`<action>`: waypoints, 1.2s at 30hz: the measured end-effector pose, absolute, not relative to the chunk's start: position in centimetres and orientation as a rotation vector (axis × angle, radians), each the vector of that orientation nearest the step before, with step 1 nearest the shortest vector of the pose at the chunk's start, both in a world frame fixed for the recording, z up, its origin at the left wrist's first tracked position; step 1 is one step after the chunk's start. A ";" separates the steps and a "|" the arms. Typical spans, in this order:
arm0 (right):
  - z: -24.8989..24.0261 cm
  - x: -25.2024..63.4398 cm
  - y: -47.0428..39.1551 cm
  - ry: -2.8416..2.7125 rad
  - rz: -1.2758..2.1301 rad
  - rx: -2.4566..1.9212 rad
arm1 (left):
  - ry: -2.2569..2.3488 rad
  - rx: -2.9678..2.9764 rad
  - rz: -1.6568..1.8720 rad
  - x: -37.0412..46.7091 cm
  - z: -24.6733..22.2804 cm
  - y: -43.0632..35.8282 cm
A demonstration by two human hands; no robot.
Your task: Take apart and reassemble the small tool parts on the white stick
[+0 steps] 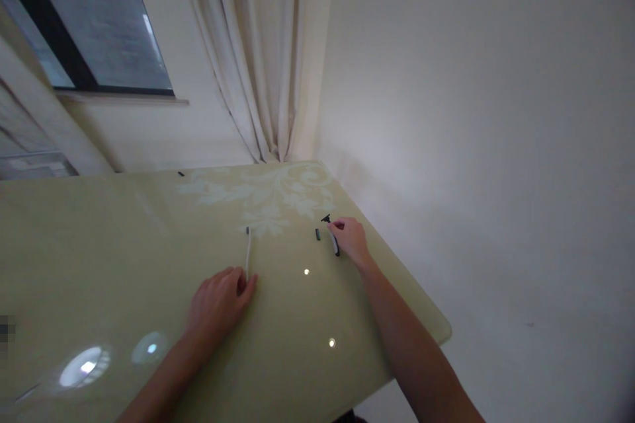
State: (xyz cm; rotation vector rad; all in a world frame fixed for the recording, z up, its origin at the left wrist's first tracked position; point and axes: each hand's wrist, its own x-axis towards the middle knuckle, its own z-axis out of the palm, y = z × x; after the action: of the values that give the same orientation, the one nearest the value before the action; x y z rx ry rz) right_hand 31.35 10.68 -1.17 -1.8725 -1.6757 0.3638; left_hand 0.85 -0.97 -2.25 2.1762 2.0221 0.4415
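A thin white toothbrush (249,252) with a dark head points away from me on the glossy table. Its lower end runs in between the thumb and curled fingers of my left hand (221,294), which rests on the table top. Over to the right, my right hand (351,238) pinches a razor handle (336,244), dark with a pale side; its black forked head shows beyond my fingertips. Just left of the handle lies a small dark razor cartridge (318,234). Part of each handle is hidden by my fingers.
The pale green table (278,357) has a white leaf pattern and rounded corners. Near its far edge lies a small black piece (181,174). A wall (471,145) runs along the right side; a curtain (258,53) hangs behind. Lamp reflections shine on the surface.
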 end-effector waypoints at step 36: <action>-0.5 21.2 4.2 -1.501 1.081 -0.935 | 1.431 2.455 1.016 2.6 -3.5 -1.6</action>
State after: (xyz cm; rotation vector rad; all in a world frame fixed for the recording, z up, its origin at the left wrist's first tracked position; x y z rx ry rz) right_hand 21.18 4.18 -0.49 -0.9351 -1.5005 1.0812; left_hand 2.60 -1.57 -3.53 2.4549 1.4312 1.0160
